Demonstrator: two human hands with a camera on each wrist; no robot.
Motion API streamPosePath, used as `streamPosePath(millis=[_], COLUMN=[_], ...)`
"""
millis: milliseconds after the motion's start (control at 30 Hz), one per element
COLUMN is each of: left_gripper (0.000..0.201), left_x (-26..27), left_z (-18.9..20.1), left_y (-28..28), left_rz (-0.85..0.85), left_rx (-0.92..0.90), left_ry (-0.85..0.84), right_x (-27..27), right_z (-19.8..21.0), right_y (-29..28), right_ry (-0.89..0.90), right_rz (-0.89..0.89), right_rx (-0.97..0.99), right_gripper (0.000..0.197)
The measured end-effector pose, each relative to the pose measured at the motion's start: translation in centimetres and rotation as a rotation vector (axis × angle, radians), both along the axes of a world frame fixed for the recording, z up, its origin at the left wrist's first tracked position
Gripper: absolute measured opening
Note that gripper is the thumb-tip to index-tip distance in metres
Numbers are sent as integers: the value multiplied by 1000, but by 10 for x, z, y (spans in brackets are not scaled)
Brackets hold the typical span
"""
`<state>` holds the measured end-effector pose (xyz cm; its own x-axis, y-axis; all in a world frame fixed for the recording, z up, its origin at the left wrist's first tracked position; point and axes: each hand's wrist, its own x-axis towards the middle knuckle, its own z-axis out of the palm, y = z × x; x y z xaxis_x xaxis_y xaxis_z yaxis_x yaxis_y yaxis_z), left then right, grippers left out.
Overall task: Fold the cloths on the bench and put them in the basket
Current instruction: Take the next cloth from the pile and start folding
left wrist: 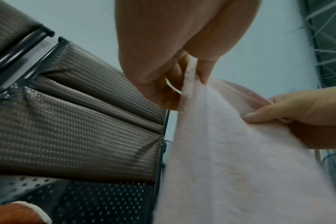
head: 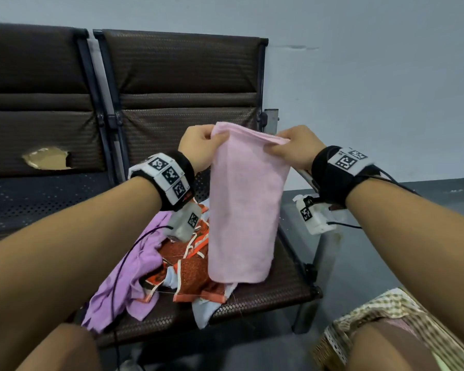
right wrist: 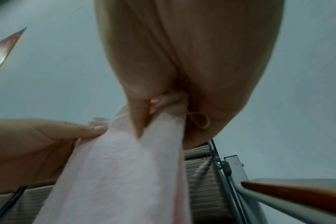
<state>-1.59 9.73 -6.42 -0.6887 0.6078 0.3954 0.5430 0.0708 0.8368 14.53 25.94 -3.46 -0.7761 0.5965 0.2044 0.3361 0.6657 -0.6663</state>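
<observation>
A pink towel [head: 245,204] hangs doubled over in the air above the bench seat [head: 273,293], held by its top edge. My left hand [head: 202,148] pinches the top left corner and my right hand [head: 292,147] pinches the top right corner. The left wrist view shows my left hand [left wrist: 184,71] gripping the towel [left wrist: 230,166] edge between thumb and fingers. The right wrist view shows my right hand [right wrist: 153,109] pinching the towel [right wrist: 125,174] likewise. Under the towel on the seat lies a heap: a purple cloth [head: 129,279], an orange patterned cloth [head: 193,277] and a pale blue one [head: 206,309].
The brown woven backrest [head: 182,84] stands behind the towel; a second seat with a torn hole [head: 47,158] is to the left. At bottom right stands a basket lined with checked cloth [head: 386,309]. A wooden armrest [right wrist: 297,192] is beside the bench's right end.
</observation>
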Motion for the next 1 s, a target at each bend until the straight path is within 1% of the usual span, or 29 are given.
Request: streamPosePath(millis=[100,200,267,333,400,467,567,600,633,667,733,767,800,867,900,967,1000], left_gripper=[24,19,14,9,13,17,16,16,16,14,11,12,15,18,19,20,19], left_x=[-12,-21,-24,-24,-20,-13,4,11,16,21,29,30,29,24,20,9,3], left_z=[15,28,26,9,-20,-54,-102,-117,-129,-139,-150,-152,-153,-153,-153,-156,-159], left_y=[14,18,12,1,-14,-29,-55,-62,-69,-74,-81,-82,-81,-75,-70,-54,-45], left_rz=[68,45,8,-42,-81,-138,-278,-335,-398,-457,-537,-548,-541,-501,-469,-355,-279], left_rx=[56,169,211,175,44,-152,-534,-650,-744,-809,-874,-894,-907,-899,-872,-769,-699], left_ry=[-6,-47,-72,-110,-142,-183,-140,-148,-203,-301,-523,-598,-638,-636,-616,-572,-552], right_x=[-16,-29,-30,-23,-13,0,20,26,31,37,45,46,45,39,34,22,16], right_z=[2,4,-2,-17,-42,-72,-120,-135,-149,-161,-179,-184,-187,-191,-192,-194,-195], right_y=[5,7,7,6,4,-1,-15,-20,-25,-30,-38,-40,-41,-36,-33,-24,-21], right_ry=[145,281,312,256,130,-45,-422,-535,-618,-671,-701,-691,-672,-610,-575,-504,-460], right_rz=[-12,17,46,77,122,196,346,395,431,447,420,400,377,312,276,193,149], right_rx=[65,82,49,37,36,40,-25,-90,-179,-283,-501,-604,-682,-759,-770,-774,-764], right_gripper=[22,24,24,28,28,23,19,20,23,25,21,14,10,10,15,22,22])
